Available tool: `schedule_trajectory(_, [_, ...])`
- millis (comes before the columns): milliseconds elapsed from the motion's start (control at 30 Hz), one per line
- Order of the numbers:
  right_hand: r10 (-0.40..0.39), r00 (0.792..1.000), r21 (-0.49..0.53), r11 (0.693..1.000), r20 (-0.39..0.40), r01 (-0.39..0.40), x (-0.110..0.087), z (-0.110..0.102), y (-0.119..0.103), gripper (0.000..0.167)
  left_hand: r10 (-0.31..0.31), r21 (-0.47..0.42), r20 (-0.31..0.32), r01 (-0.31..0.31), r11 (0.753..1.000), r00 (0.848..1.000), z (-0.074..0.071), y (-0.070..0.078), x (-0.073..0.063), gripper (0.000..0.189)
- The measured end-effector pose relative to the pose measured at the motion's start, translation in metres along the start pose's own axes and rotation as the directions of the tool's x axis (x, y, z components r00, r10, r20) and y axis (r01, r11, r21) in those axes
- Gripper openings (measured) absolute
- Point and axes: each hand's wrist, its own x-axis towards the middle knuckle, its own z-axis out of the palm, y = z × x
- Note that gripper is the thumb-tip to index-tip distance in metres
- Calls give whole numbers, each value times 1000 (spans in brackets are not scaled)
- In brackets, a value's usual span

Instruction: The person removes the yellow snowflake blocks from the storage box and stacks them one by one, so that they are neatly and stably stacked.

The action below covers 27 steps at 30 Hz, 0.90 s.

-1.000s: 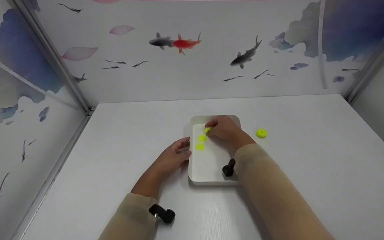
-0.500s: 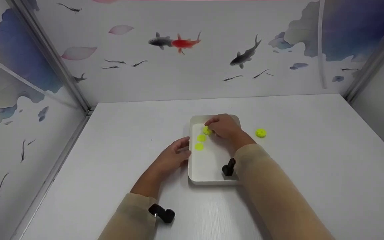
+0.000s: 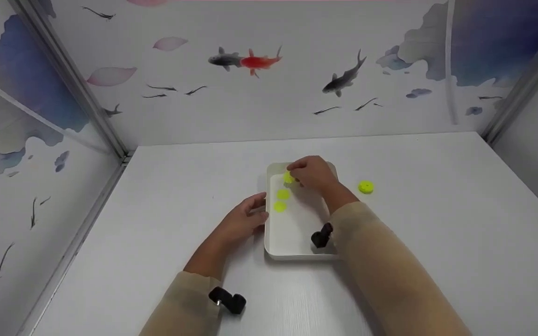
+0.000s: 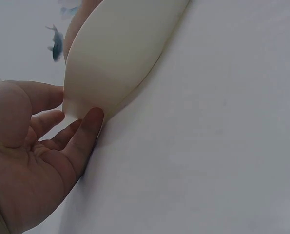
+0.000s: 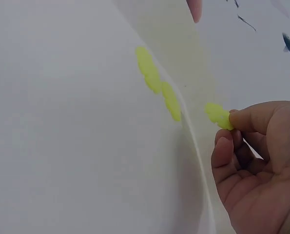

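Observation:
A white rectangular tray (image 3: 297,238) rests on the table. My right hand (image 3: 313,174) is over its far part, pinching a bright yellow disc (image 3: 288,178) between thumb and finger. In the right wrist view this pinched disc (image 5: 217,115) has a notched edge and is raised near the tray wall. Two more yellow discs, a farther one (image 3: 283,194) and a nearer one (image 3: 279,206), lie in a row along the tray's left side. My left hand (image 3: 241,221) touches the outside of the left wall; its extended fingertips (image 4: 92,119) press there in the left wrist view.
Another yellow disc (image 3: 365,187) lies on the white table (image 3: 437,210) to the right of the tray. Behind the table stands a wall (image 3: 273,107) printed with fish. Side panels with metal posts (image 3: 77,84) flank the table.
My right hand has moved slightly away toward the tray's far end, carrying the yellow disc. The left hand, tray and other discs have stayed in place.

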Motion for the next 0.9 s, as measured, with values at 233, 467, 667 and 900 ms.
schedule_trajectory(233, [6, 1000, 177, 984, -20, -3, -2, -9, -4, 25, -5, -18, -1, 5, 1000, 1000, 1, -1, 0, 62])
schedule_trajectory(467, [23, 1000, 241, 970, 8, -24, -13, -25, -5, 25, 12, -6, -4, -12, 1000, 1000, -1, -1, 0, 61])
schedule_trajectory(667, [14, 1000, 361, 932, 3, -14, -32, -44, 1, 25, 6, -48, 9, -6, 999, 1000, -1, -3, 1, 64])
schedule_trajectory(900, [-15, 1000, 464, 885, -25, 25, -45, -69, 23, 29, -6, -65, -2, 5, 998, 1000, 0, -5, 2, 63])
